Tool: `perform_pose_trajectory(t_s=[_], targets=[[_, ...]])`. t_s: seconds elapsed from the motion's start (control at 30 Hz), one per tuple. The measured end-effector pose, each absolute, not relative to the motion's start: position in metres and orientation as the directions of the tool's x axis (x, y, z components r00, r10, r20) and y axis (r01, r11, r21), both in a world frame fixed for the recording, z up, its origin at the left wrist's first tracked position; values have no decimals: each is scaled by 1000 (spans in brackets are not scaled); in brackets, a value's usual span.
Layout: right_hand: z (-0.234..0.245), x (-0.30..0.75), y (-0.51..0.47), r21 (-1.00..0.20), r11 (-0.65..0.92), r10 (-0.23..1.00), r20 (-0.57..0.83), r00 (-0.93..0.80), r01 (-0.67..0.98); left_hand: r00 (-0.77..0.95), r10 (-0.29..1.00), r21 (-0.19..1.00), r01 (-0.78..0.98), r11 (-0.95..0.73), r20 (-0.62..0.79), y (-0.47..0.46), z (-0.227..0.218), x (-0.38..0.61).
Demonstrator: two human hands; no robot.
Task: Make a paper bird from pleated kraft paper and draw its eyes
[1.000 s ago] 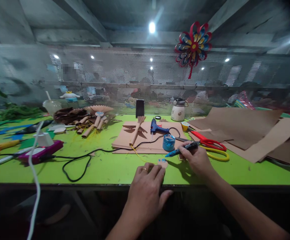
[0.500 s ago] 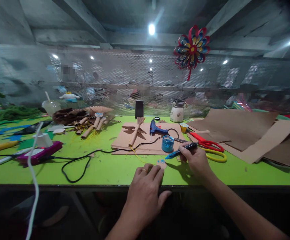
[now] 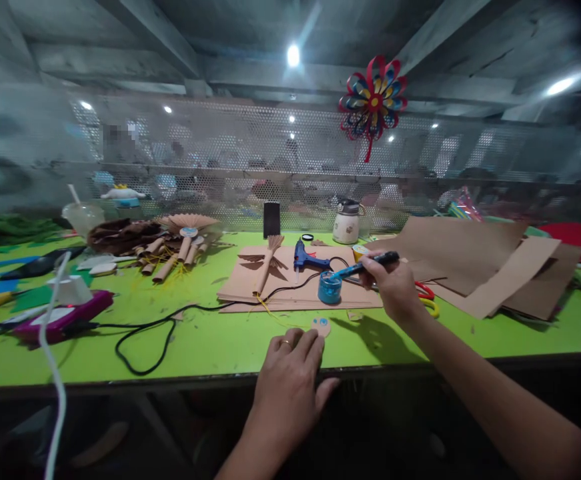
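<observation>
My right hand [image 3: 393, 283] is closed around a thick black marker [image 3: 365, 265], whose blue-stained end dips into the mouth of a small jar of blue paint [image 3: 329, 291]. Flat on the green table, near its front edge, lies a small round piece of brown card [image 3: 321, 328] with blue painted spots. The fingertips of my left hand [image 3: 293, 373] rest on the table at the card's lower edge; its fingers lie extended and the thumb is apart. Whether the fingertips press on the card cannot be made out. Behind the jar is a blue glue gun [image 3: 310, 256].
Brown card sheets [image 3: 235, 287] lie under the glue gun and a winged paper figure [image 3: 267, 267]. Red-and-yellow scissors [image 3: 427, 300] are partly behind my right hand. A black cable [image 3: 145, 370] loops from a purple power strip [image 3: 65, 317]. Large brown paper [image 3: 470, 253] covers the right side.
My right hand has moved up and slightly right, taking the marker's tip from beside the spotted card into the paint jar. My left hand stays nearly in place. The view has shifted slightly.
</observation>
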State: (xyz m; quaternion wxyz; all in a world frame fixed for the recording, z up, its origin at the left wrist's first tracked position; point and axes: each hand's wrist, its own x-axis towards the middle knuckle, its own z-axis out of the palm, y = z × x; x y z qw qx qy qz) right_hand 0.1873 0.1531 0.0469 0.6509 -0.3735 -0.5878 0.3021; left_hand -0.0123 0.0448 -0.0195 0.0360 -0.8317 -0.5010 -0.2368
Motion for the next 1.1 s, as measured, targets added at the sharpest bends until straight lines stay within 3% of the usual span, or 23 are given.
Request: perform_pose_trajectory(t_s=[0.17,0.3,0.5,0.77,0.93,1.1], targets=[[59,185,189,-820,462,859,509,62,339,380,810,172,852,-494,446,47,-19,-11],[50,182,207,-789,449,869,494,-1,419,388,786,145,849,-508,481,47,-20,-12],[40,181,213,-776,451,892,408,-196,440,424,741,62,847,-528,521,50,-24,-16],[30,197,212,-835,368,929,310,-205,409,436,704,43,834,-550,560,56,-34,-17],[36,195,205,-773,435,898,408,-162,463,475,685,0,822,-570,552,59,-31,-20],[52,196,193,-808,478,846,528,67,344,493,689,-16,819,-574,531,57,-27,-20]])
